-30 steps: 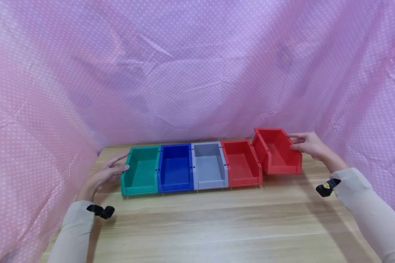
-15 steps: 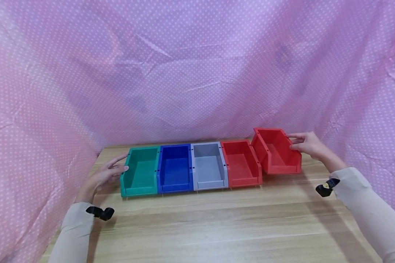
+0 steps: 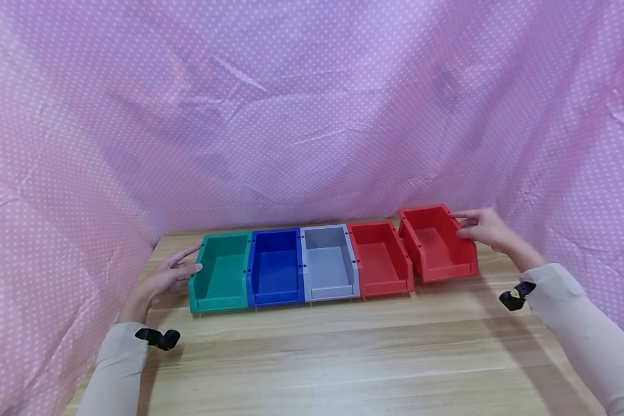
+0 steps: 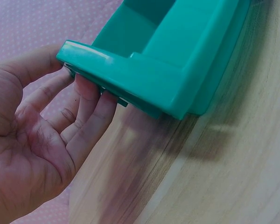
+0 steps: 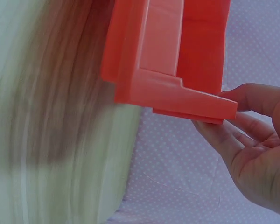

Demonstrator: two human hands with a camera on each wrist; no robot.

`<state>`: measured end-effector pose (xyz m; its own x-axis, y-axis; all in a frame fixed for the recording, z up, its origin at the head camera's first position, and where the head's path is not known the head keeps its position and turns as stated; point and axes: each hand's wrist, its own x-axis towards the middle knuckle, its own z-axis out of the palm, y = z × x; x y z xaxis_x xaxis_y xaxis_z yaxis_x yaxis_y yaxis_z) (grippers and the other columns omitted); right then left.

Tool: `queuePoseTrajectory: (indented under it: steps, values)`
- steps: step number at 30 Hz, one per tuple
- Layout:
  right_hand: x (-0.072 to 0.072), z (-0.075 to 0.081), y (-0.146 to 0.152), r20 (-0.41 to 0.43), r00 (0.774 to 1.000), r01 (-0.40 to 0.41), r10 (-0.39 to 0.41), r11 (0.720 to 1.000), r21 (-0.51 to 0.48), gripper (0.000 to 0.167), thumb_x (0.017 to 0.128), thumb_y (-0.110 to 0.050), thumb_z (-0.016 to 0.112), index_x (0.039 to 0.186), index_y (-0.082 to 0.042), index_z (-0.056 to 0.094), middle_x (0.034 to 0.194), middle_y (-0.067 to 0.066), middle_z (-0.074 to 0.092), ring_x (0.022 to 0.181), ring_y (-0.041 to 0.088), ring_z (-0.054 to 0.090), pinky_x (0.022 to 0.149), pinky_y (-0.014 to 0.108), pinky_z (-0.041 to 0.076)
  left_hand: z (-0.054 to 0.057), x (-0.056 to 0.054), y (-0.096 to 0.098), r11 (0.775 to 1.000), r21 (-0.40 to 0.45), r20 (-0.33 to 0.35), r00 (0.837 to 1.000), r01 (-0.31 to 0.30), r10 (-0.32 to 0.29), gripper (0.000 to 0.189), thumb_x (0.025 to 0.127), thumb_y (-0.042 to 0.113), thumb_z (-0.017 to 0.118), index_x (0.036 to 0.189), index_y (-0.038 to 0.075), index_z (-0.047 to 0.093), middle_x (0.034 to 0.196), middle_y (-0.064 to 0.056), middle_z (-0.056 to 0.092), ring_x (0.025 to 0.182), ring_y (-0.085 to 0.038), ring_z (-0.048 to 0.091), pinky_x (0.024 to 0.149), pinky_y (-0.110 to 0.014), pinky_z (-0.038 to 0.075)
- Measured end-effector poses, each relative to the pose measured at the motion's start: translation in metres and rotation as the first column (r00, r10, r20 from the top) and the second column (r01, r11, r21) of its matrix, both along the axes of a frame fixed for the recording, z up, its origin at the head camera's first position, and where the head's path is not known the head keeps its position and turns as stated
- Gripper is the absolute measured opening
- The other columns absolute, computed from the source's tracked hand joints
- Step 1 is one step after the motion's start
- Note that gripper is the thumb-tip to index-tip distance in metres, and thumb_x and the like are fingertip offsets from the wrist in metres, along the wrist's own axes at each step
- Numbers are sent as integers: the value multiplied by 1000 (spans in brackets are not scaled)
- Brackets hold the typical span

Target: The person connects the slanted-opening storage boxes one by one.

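A green storage bin (image 3: 221, 271) stands at the left end of a joined row. My left hand (image 3: 167, 277) pinches its left rim, thumb over the edge and fingers under it, as the left wrist view shows. To its right come a blue bin (image 3: 275, 268), a grey bin (image 3: 329, 266) and a red bin (image 3: 378, 263). My right hand (image 3: 487, 231) grips the right side of a second red bin (image 3: 437, 245). That bin sits askew beside the row's right end, its back left edge close to the neighbouring bin. In the right wrist view, it appears raised off the tabletop.
The bins are over a wooden table (image 3: 312, 352), towards its back edge. Pink dotted cloth (image 3: 312, 115) hangs behind and on both sides. A small black camera (image 3: 158, 338) is strapped to the left wrist and another camera (image 3: 516, 296) to the right.
The red bin in my right hand has tipped slightly, its front edge lower and its back edge a little further left. My left hand and the joined row have hardly moved.
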<state>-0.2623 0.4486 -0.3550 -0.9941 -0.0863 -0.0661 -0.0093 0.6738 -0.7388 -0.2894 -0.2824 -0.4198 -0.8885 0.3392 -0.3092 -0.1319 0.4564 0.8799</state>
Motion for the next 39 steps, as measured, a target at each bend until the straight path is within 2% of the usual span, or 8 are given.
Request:
queuePoseTrajectory:
  steps: [4, 6, 11, 12, 18, 24, 32, 39]
  values:
    - [1, 4, 0, -11, 1000, 28, -28, 999, -42, 54, 92, 7, 64, 140, 22, 44, 122, 45, 60, 78, -4, 65, 68, 19, 59, -1, -1, -1, 1000, 12, -4, 1000, 5, -5, 79, 105, 38, 57, 166, 27, 8, 164, -31, 21, 148, -56, 24, 115, -74, 23]
    - [2, 6, -2, -13, 999, 32, -33, 998, -49, 54, 92, 7, 64, 140, 21, 45, 122, 45, 59, 78, -4, 65, 69, 19, 59, -2, -1, -1, 1000, 7, -2, 1000, -4, 4, 78, 105, 39, 57, 166, 27, 9, 164, -31, 23, 148, -55, 25, 115, -69, 30]
    - [1, 10, -7, -7, 1000, 18, -18, 999, -31, 55, 92, 6, 65, 140, 21, 45, 122, 44, 60, 78, -4, 64, 69, 19, 59, -2, -2, -2, 1000, 4, 11, 1000, -12, 12, 79, 104, 40, 58, 166, 27, 10, 164, -31, 22, 149, -54, 23, 118, -67, 28]
    - [1, 10, -8, -8, 1000, 14, -14, 999, -30, 55, 92, 6, 66, 140, 21, 45, 122, 44, 60, 79, -3, 65, 69, 19, 59, -2, -2, -2, 1000, 15, 9, 1000, -7, 7, 79, 105, 39, 58, 166, 25, 9, 165, -31, 20, 149, -55, 23, 118, -69, 23]
    - [0, 12, -11, -30, 1000, -1, 0, 999, -36, 53, 91, 8, 65, 139, 21, 47, 122, 46, 59, 79, -3, 66, 69, 20, 59, -3, -3, -3, 1000, 21, -27, 1000, 11, -10, 77, 106, 34, 55, 166, 23, 8, 165, -32, 17, 146, -56, 29, 115, -65, 35]
    - [-1, 13, -8, -27, 1000, 4, -5, 999, -40, 54, 92, 6, 65, 141, 20, 45, 124, 45, 59, 80, -2, 67, 70, 21, 60, -3, -5, -3, 1000, 10, -21, 1000, 8, -7, 78, 106, 36, 55, 166, 24, 7, 164, -32, 21, 147, -55, 29, 115, -64, 36]
    - [2, 14, -8, -23, 1000, 20, -21, 999, -43, 54, 92, 6, 66, 140, 20, 45, 125, 45, 59, 81, -2, 67, 70, 21, 60, -4, -7, -4, 1000, 24, -28, 999, 18, -17, 77, 106, 34, 56, 166, 23, 8, 166, -30, 17, 145, -55, 31, 112, -55, 44]
    - [3, 14, -9, -8, 1000, 17, -18, 998, -53, 56, 92, 5, 65, 141, 21, 44, 124, 44, 59, 80, -3, 67, 70, 21, 60, -3, -8, -3, 999, 28, -33, 999, 21, -20, 76, 106, 34, 55, 166, 23, 9, 166, -30, 16, 146, -57, 30, 114, -67, 34]
